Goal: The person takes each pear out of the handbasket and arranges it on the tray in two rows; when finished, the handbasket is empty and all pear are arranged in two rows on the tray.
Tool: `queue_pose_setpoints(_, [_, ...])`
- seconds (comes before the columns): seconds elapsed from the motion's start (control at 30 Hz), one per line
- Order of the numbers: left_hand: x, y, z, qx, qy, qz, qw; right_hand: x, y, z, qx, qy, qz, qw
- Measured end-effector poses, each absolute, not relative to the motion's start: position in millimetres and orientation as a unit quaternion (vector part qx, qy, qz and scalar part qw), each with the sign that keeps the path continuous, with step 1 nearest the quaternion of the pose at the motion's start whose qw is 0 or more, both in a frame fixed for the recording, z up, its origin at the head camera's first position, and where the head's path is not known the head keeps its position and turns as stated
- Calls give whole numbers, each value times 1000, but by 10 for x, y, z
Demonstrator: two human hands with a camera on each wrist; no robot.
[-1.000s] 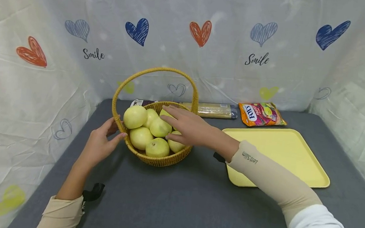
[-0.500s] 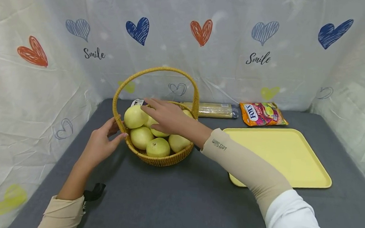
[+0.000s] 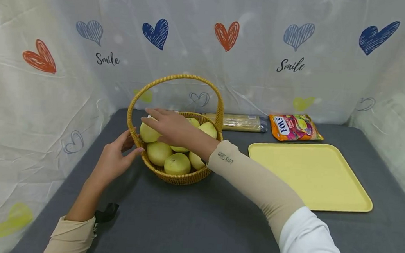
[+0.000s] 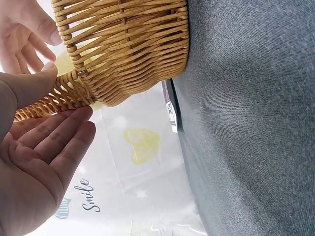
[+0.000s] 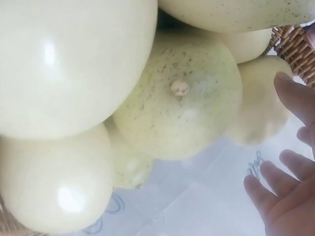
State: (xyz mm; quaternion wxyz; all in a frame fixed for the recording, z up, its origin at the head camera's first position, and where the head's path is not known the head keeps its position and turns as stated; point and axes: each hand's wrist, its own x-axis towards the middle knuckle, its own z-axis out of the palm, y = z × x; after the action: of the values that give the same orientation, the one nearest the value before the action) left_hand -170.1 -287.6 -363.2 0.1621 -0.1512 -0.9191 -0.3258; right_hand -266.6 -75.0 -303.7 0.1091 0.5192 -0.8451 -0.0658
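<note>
A wicker basket [image 3: 181, 179] with a tall arched handle stands on the grey cloth, filled with several round, pale yellow-green fruits [image 3: 177, 164]. At its left side my left hand [image 3: 113, 161] has the foot of the handle [image 4: 66, 96] between thumb and fingers, as the left wrist view shows. Over the fruits reaches my right hand [image 3: 174, 128], fingers loosely extended near the rear left fruit; whether it touches one I cannot tell. Close up in the right wrist view, a speckled fruit [image 5: 182, 108] shows a stem stub, and my right hand's fingers [image 5: 278, 179] are spread beside the pile.
A yellow tray [image 3: 311, 177] lies right of the basket, partly beneath the right forearm's line. Behind it is an orange candy bag [image 3: 295, 127]. A long clear packet of thin yellowish sticks [image 3: 243, 122] lies behind the basket, against the hanging sheet [image 3: 248, 78].
My right hand has moved left across the fruits, from the basket's right side to its rear left. My left hand keeps its place at the handle's foot.
</note>
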Motion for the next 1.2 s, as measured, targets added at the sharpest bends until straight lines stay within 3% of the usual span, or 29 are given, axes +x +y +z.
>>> queue_pose_setpoints(0.57, [-1704, -2872, -3626, -156, -914, -334, 172, -2782, -905, -3103, 512, -854, -58, 68])
queue_pose_setpoints(0.97, [-1674, -2840, -3679, -152, -914, -331, 181, -2764, -956, -3155, 519, -851, -41, 77])
queue_pose_setpoints(1.2, [-1663, -2841, -3722, -150, -915, -325, 187, -2740, -907, -3133, 494, -867, -31, 47])
